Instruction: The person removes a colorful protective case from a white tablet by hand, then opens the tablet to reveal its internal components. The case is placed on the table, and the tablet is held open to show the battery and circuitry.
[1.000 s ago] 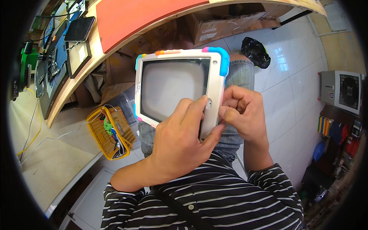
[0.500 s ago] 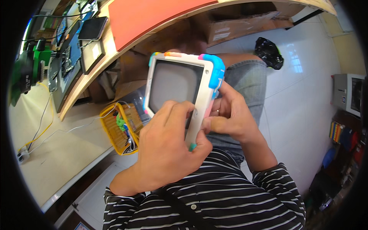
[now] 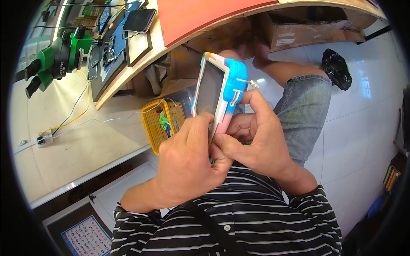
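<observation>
A tablet in a chunky multicoloured case (image 3: pixel 235 79) is held up in front of my body, tilted so its right side edge faces me. Its dark grey screen (image 3: pixel 210 89) shows at a steep slant inside a white frame. My left hand (image 3: pixel 183 160) grips the lower left part, fingers bent over the front. On the right side, my right hand (image 3: pixel 258 138) wraps behind the case, its thumb pressing the lower edge close to my left thumb. A short pale cord end (image 3: pixel 254 84) sticks out beside the blue corner. The case's underside is hidden by my hands.
On the left bench stand a green and black microscope (image 3: pixel 55 59) and a phone (image 3: pixel 139 20) lying on other devices. A yellow basket (image 3: pixel 150 128) holds small items and a white cable. An orange mat (image 3: pixel 205 17) covers the desk; a black bag (image 3: pixel 336 70) lies on the floor.
The tablet has turned so its side edge shows more and its screen less. Both hands keep hold of it. My view has shifted, so the bench and floor appear further right.
</observation>
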